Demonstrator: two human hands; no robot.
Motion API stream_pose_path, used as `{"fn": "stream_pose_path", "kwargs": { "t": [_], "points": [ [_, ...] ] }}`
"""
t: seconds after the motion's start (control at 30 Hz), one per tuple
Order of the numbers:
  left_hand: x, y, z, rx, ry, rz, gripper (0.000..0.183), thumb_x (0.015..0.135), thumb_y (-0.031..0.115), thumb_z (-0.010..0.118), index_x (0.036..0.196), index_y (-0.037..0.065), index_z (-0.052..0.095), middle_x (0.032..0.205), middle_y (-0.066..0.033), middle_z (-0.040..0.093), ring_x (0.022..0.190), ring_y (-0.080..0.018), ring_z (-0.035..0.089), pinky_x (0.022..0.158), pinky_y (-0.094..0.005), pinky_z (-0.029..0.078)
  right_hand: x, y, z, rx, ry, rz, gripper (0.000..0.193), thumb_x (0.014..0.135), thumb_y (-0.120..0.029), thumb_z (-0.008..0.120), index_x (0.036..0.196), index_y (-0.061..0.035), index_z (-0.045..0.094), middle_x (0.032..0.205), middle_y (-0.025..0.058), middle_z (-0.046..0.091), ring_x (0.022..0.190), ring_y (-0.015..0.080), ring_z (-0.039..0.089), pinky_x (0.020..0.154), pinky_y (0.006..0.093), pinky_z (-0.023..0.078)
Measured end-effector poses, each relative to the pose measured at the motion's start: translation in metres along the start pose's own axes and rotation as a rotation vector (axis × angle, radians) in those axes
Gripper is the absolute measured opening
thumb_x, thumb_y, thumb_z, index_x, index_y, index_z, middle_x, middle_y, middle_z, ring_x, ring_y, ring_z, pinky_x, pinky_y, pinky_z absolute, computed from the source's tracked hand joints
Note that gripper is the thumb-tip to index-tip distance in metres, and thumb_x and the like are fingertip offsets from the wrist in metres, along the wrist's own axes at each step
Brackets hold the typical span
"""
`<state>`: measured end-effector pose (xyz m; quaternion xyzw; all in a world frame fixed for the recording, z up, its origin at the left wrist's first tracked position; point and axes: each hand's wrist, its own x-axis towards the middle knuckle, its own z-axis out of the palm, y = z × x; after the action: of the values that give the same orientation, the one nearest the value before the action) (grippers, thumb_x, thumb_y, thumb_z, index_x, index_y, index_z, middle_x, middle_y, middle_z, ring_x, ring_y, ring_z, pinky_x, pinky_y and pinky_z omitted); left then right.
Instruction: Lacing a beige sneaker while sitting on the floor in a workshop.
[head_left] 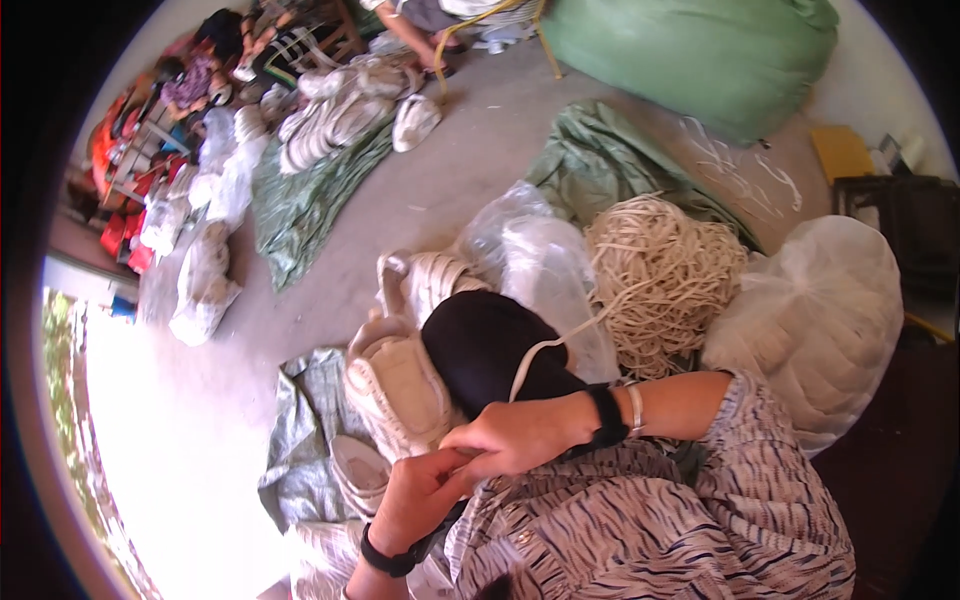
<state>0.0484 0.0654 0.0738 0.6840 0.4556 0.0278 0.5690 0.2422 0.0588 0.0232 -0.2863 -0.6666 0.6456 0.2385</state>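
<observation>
My left hand (pixel 418 495) and my right hand (pixel 525 436) meet in front of my body, the fingers of both closed and pressed together. A cream shoelace (pixel 545 344) runs from a large tangled pile of laces (pixel 665 280) over my black-clad knee (pixel 490 340) and passes behind my right hand, which is closed on it. What lies between the fingertips of my left hand is hidden. Beyond my hands lies a cream sneaker (pixel 398 385), and another pale shoe (pixel 360 470) rests beside my left hand.
A clear plastic bag (pixel 545 255) stands by the lace pile, and a full translucent bag (pixel 815 320) at right. Green sheets (pixel 310 210) lie on the floor. Far off are a shoe heap (pixel 340 110), a big green sack (pixel 690 55), a yellow-legged stool (pixel 440 65) and other people.
</observation>
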Motion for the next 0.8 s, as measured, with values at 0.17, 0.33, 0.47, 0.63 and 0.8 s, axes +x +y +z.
{"fn": "stream_pose_path", "kwargs": {
  "t": [0.17,0.33,0.47,0.63,0.8],
  "points": [
    [0.017,-0.020,-0.042,0.136,0.780,0.202,0.026,0.079,0.010,0.066,0.104,0.005,0.064,0.095,-0.0132,0.061,0.090,-0.0199,0.057,0.080,-0.0330,0.045,0.004,-0.021,-0.049,-0.184,0.142,0.143,0.017,0.089,-0.014,0.050,0.084,-0.0018,0.060,0.059,0.0101,0.060,0.057,0.0200,0.062,0.056,0.0323,0.047],
    [0.056,-0.033,-0.045,0.492,0.696,0.253,0.048,0.069,0.019,0.073,0.112,0.008,0.057,0.126,-0.0180,0.048,0.117,-0.0343,0.045,0.100,-0.0423,0.035,0.049,-0.013,-0.059,-0.575,0.414,-0.270,0.018,0.087,-0.019,0.055,0.087,-0.0018,0.062,0.080,0.0180,0.062,0.076,0.0361,0.061,0.067,0.0412,0.047],
    [0.060,-0.063,-0.046,0.359,0.734,0.334,0.043,0.071,0.016,0.071,0.110,0.006,0.057,0.125,-0.0179,0.049,0.115,-0.0323,0.048,0.098,-0.0401,0.038,0.073,-0.001,-0.059,-0.601,0.275,-0.225,0.019,0.087,-0.018,0.053,0.085,-0.0019,0.062,0.082,0.0187,0.061,0.079,0.0355,0.061,0.070,0.0416,0.048],
    [0.061,-0.067,-0.047,0.268,0.747,0.407,0.040,0.073,0.015,0.068,0.111,0.005,0.057,0.125,-0.0179,0.049,0.116,-0.0306,0.049,0.099,-0.0394,0.038,0.082,0.012,-0.058,-0.845,0.223,-0.176,0.015,0.084,-0.014,0.053,0.083,-0.0029,0.063,0.083,0.0149,0.059,0.078,0.0321,0.063,0.068,0.0395,0.051],
    [0.058,-0.063,-0.034,0.314,0.746,0.341,0.048,0.075,0.011,0.063,0.121,0.006,0.052,0.132,-0.0176,0.044,0.125,-0.0342,0.040,0.106,-0.0417,0.030,0.092,0.012,-0.049,-1.003,0.250,-0.117,0.012,0.076,-0.010,0.057,0.077,-0.0001,0.063,0.080,0.0182,0.063,0.076,0.0319,0.065,0.065,0.0395,0.052]
  ]
}}
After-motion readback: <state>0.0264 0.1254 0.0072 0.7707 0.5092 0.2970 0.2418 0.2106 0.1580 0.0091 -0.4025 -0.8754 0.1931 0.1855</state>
